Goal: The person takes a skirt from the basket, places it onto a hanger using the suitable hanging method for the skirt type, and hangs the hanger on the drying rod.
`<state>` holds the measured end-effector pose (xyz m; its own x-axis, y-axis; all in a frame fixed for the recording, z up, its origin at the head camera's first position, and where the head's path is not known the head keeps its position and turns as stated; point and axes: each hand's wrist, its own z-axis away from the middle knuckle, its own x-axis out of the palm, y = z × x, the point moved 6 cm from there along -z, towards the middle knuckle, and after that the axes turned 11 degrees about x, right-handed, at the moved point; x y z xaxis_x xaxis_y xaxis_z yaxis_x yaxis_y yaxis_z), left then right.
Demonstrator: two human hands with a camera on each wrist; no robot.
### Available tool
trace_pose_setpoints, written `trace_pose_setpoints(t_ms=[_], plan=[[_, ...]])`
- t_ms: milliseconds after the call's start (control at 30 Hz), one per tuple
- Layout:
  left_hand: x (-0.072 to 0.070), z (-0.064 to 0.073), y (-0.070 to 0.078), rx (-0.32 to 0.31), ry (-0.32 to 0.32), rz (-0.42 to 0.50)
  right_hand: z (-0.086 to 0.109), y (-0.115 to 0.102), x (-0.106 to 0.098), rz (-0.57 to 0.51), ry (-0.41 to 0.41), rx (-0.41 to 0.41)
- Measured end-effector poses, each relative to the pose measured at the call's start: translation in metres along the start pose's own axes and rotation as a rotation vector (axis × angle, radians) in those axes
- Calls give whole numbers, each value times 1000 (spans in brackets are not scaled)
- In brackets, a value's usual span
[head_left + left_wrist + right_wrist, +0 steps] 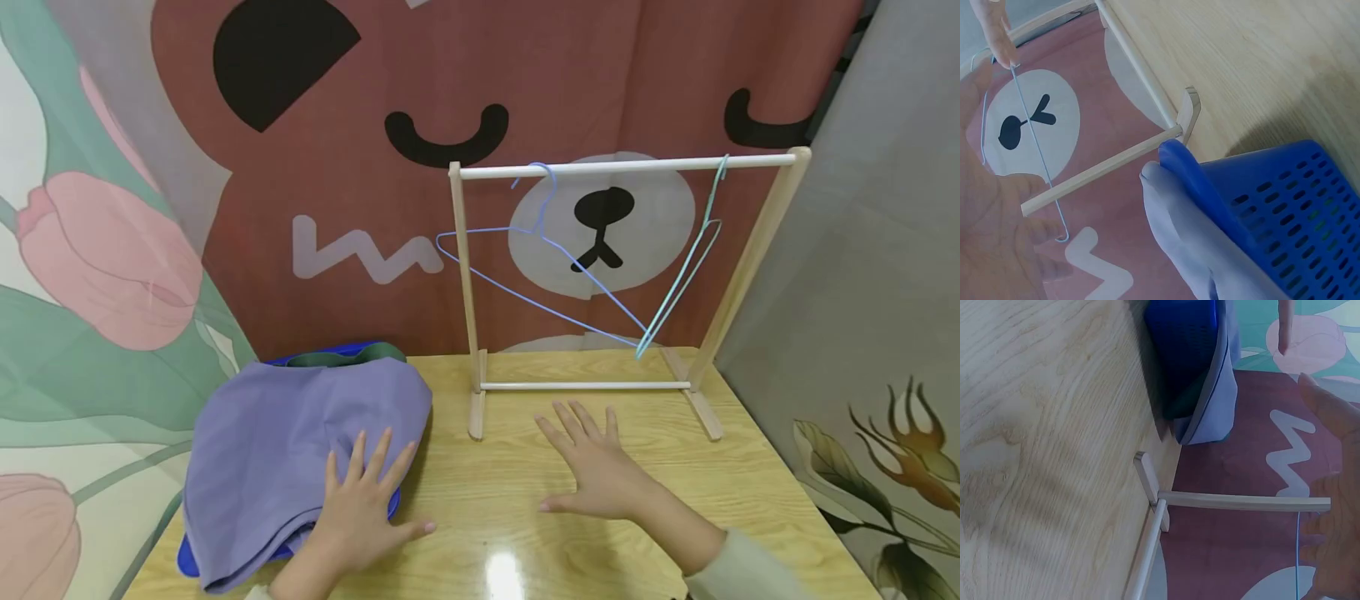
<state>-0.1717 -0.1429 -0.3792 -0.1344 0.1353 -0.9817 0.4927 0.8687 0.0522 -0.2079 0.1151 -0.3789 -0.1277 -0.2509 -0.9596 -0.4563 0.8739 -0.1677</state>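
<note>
My left hand (pixel 358 512) is spread in front of a purple cloth (pixel 277 433), its fingers straight and nothing in them. The cloth lies draped over a blue perforated basket (pixel 1285 212), and a dark green fabric (pixel 348 358) shows behind it. To the right, my right hand (pixel 600 475) is held out over the table with fingers apart, holding nothing. Beyond it stands a small wooden rack with a white top bar (pixel 622 167). A blue wire hanger (pixel 540 229) hangs at its left, and a light teal hanger (pixel 686 271) at its right. Whether the hands touch anything beneath is hard to tell.
The rack's left post (pixel 467 283) and right post (pixel 750 258) stand on wooden feet, joined by a low white bar (pixel 585 386). A wood-grain table (pixel 480 500) carries everything. Printed curtains (pixel 330 183) close in the back and both sides.
</note>
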Motion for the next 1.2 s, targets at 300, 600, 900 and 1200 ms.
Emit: trace_pose_setpoints(t_ms=[300,600,900,1200], plan=[[6,8,-6,-40,-19,21,-5,-12,8,-7,-8,-29],[5,17,-15,-63,11,6,-7,-22,14,-16,-59,-19],[5,24,-18,-81,12,1,-9,-33,16,-35,-61,-51],[7,28,-21,-119,-6,39,-10,-43,15,-38,-44,-75]])
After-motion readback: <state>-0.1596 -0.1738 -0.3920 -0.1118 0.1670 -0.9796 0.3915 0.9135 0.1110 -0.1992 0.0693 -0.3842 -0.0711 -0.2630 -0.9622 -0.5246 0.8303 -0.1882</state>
